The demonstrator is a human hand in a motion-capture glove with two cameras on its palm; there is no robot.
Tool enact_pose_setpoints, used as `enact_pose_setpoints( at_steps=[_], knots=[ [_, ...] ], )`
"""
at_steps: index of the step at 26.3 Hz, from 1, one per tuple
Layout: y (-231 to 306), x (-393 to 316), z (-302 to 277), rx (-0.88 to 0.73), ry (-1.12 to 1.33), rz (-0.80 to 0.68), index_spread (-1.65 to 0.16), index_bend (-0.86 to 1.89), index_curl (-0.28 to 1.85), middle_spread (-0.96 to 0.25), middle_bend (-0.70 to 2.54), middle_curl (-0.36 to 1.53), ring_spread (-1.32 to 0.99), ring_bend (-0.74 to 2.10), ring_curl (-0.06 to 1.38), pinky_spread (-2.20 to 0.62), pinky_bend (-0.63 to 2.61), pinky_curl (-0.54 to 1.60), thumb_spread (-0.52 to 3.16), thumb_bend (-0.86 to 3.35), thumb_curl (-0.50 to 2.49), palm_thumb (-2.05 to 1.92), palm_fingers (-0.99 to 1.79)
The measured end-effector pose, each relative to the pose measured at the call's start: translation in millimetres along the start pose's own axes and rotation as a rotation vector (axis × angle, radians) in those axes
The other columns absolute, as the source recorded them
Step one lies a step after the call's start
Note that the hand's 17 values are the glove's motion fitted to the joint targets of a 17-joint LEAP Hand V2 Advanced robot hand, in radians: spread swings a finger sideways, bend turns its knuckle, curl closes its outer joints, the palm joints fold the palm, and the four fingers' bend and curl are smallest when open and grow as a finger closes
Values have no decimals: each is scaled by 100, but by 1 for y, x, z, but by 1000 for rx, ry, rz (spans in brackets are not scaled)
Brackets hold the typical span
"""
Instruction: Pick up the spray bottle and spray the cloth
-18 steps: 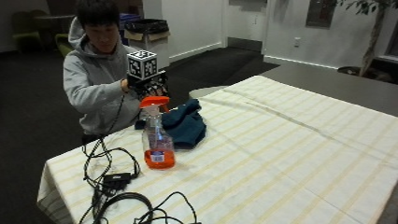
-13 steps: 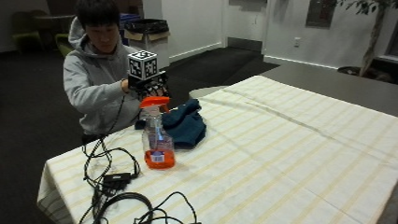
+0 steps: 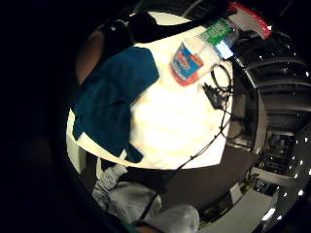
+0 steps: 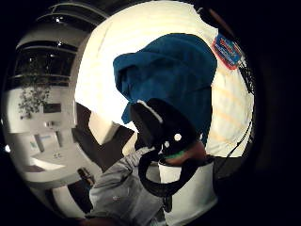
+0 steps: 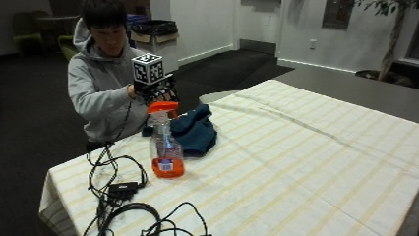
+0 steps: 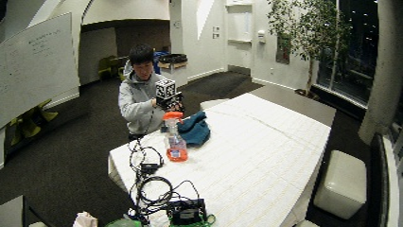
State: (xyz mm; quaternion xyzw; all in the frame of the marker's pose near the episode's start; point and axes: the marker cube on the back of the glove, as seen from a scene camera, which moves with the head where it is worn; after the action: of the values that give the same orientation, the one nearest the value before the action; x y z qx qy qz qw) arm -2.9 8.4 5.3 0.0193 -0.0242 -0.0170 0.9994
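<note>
One table covered with a cream cloth striped in pale yellow (image 5: 314, 162) is seen in the outside view, with a person in a grey hooded sweatshirt (image 5: 98, 93) seated at its far left corner. Furthest left on the tabletop, a tangle of black cables with a small black box (image 5: 121, 189) is laid near the edge. Just to the right of them, a clear plastic spray bottle with an orange trigger head and orange liquid in its base (image 5: 165, 147) is stood upright (its label is also seen in the little-finger-side palm view (image 3: 187, 60)). Above and behind the bottle's head, the black-gloved right hand (image 5: 157, 89) is raised off the table and apart from the bottle; whether its fingers are curled or straight cannot be told, and nothing is seen held in it. Right of the bottle and just behind it, a crumpled dark blue cloth (image 5: 193, 130) is lying on the tablecloth, near the person.
</note>
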Motion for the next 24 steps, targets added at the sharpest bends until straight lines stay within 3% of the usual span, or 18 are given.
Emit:
enact_pose_setpoints(
  at_steps=[9,13,17,24],
  knots=[
    [22,25,3,137,-211,96,-27,14,24,-1,31,28,7,22,21,25,37,27,107,6,17,39,52],
    [26,46,6,221,-347,208,-26,13,24,0,31,30,7,22,22,25,37,28,108,4,18,40,52],
    [13,67,13,411,-453,360,-24,12,24,1,30,31,7,23,23,25,38,29,109,3,19,44,50],
    [8,89,23,437,-564,384,-20,9,23,4,27,32,10,23,25,25,45,33,109,2,22,50,41]
  ],
)
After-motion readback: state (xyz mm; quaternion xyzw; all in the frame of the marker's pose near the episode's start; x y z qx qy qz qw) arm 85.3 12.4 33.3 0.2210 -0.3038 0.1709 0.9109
